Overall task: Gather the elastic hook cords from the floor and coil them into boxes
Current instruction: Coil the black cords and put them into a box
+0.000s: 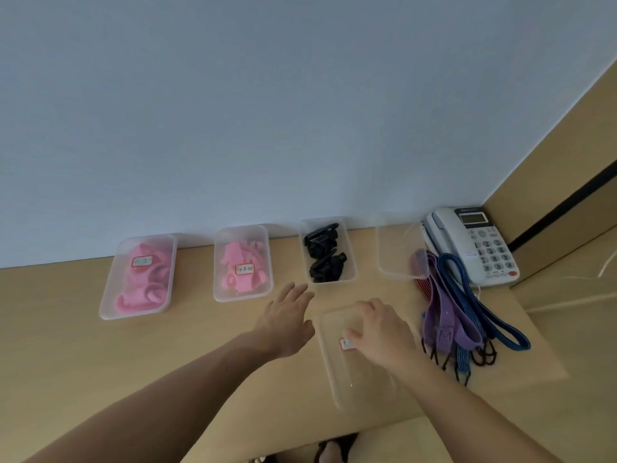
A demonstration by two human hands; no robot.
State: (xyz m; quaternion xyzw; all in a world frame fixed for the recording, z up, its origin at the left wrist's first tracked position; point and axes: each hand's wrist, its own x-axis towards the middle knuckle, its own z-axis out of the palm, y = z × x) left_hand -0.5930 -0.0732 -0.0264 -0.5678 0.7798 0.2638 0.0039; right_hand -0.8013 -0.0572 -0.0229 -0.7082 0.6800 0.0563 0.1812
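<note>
Office-like room: desk phone (474, 243) on wooden desk (66, 329) (plain wall, 4 labelled storage boxes).

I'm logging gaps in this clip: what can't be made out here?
Head view:
- Pink-filled boxes' labels: too blurred to read.
- Label on the near clear box: partly covered by the right hand.
- Red-striped cord, far end: smeared behind the empty box.
- Foot: cut by the bottom edge.

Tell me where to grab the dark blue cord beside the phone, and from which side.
Likely best: take the blue cord at its near looped end, from above on its right; that bend lies bare on the table, while the purple cord crowds its left and the phone its far end. The right hand is nearest.
</note>
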